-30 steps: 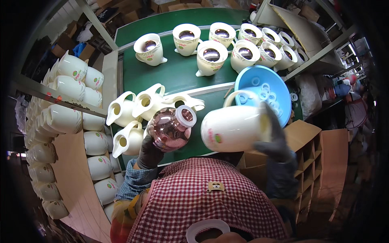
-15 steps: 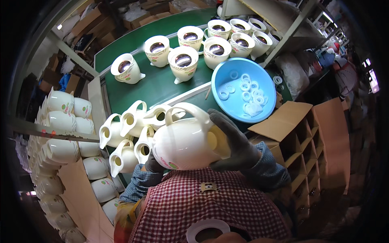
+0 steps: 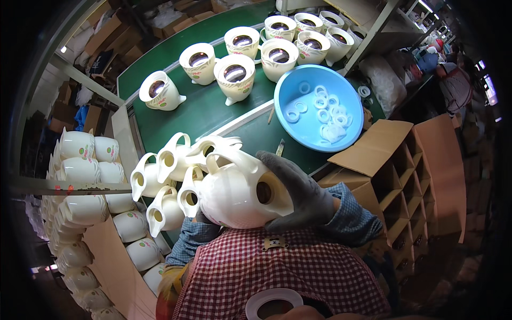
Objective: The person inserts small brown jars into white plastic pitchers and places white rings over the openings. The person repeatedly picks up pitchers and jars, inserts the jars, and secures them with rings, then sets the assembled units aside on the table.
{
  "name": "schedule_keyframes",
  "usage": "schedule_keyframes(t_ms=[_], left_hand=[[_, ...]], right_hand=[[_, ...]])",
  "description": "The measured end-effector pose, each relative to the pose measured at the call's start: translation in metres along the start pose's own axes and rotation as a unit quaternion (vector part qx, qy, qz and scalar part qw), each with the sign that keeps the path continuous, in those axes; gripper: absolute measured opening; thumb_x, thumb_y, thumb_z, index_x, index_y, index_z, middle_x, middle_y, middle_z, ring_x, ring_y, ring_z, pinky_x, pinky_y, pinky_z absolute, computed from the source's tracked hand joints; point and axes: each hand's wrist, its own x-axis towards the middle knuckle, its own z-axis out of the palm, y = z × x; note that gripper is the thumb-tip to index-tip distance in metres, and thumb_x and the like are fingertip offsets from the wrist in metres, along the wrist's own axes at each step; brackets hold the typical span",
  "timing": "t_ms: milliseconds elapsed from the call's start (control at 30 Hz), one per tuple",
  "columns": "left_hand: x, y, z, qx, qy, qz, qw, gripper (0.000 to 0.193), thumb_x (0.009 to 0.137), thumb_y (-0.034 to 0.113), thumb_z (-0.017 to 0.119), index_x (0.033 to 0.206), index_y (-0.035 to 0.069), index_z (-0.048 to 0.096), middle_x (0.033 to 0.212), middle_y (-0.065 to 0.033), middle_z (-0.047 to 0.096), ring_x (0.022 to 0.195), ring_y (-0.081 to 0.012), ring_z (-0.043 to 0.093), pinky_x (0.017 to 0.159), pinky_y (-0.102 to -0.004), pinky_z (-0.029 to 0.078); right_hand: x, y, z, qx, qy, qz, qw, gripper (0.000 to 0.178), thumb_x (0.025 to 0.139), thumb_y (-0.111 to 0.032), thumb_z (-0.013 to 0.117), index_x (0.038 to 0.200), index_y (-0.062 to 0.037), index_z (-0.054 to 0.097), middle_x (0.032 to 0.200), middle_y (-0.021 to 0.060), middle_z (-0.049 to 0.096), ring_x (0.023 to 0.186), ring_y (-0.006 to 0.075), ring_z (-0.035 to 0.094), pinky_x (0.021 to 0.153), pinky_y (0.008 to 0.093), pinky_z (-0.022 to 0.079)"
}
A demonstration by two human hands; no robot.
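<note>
A cream-white plastic jug body (image 3: 229,194) with a handle lies tilted between my hands, close to my chest. Its round, hollow end faces right and shows a dark hole. My right hand (image 3: 306,194), in a grey glove, grips that end with the thumb below and the fingers above. My left hand (image 3: 205,217) supports the jug body from the lower left, its fingers mostly hidden behind it. Several similar empty jug bodies (image 3: 166,209) lie on their sides just left of the held one.
Upturned jugs (image 3: 234,79) with dark shiny liners stand on the green belt (image 3: 200,120). A blue basin (image 3: 298,136) holds translucent rings. To the right is a divided cardboard box (image 3: 368,152); at left, stacked jug bodies (image 3: 80,170). A small tool (image 3: 280,148) lies on the green surface.
The jug body has turned in my hands, so its hollow end and hole face more toward me. My right hand has shifted slightly around that end. The view has moved a little.
</note>
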Motion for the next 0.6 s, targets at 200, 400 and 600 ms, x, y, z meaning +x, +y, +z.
schedule_keyframes(t_ms=[200,400,600], left_hand=[[0.006,-0.006,0.002,-0.027,0.000,-0.019,0.999,0.058,0.109,0.033,0.047,0.157,0.005,0.029,0.155,-0.0175,0.042,0.141,-0.0303,0.045,0.117,-0.0429,0.041],[0.008,-0.008,0.002,-0.063,-0.001,-0.040,0.997,0.058,0.109,0.033,0.046,0.157,0.005,0.028,0.155,-0.0179,0.042,0.140,-0.0303,0.045,0.117,-0.0425,0.041],[0.008,-0.007,-0.003,-0.120,-0.008,-0.127,0.985,0.057,0.110,0.032,0.046,0.157,0.005,0.028,0.155,-0.0182,0.042,0.140,-0.0303,0.045,0.116,-0.0422,0.042]], right_hand=[[-0.006,0.004,0.003,0.017,0.018,0.024,0.999,0.128,0.068,-0.041,0.094,0.162,-0.0060,0.015,0.159,0.0269,0.031,0.146,0.0425,0.035,0.122,0.0517,0.028],[-0.002,0.001,0.002,0.002,0.020,-0.012,1.000,0.127,0.067,-0.042,0.094,0.162,-0.0059,0.017,0.158,0.0277,0.033,0.146,0.0440,0.035,0.122,0.0519,0.029],[0.002,-0.007,-0.001,-0.034,0.013,-0.022,0.999,0.121,0.068,-0.039,0.093,0.160,-0.0049,0.022,0.157,0.0272,0.034,0.145,0.0454,0.036,0.119,0.0535,0.032]])
